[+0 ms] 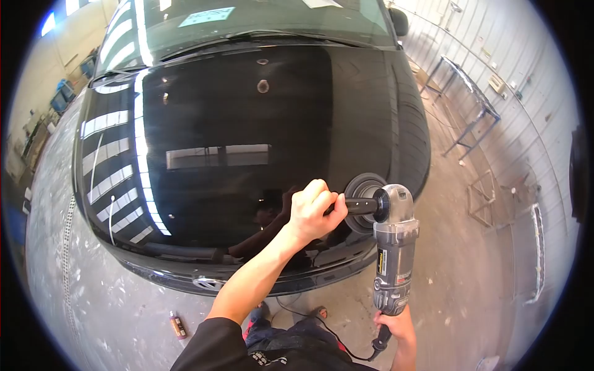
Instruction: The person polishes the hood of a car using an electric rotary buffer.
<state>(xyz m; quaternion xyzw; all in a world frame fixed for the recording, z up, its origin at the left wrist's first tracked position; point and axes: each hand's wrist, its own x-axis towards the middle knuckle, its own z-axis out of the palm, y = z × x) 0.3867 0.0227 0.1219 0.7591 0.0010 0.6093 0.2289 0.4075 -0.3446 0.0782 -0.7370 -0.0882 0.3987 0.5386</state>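
Note:
My left hand (314, 212) is wrapped round the black side handle of a car polisher (395, 247). At the rear end of the same tool, my right hand (396, 323) grips the body near the cord. The polisher's round pad (364, 185) rests at the front right part of a glossy black car hood (247, 111); how firmly it touches is hidden by the tool head. Two pale spots mark the hood near the windshield, and bright window reflections run along its left side.
A bottle (177, 325) lies on the grey floor at the lower left. The power cord (346, 347) trails past my legs. Metal stands (464, 105) are along the right wall. Blue containers (62, 96) sit at the far left. The windshield (260, 21) rises behind the hood.

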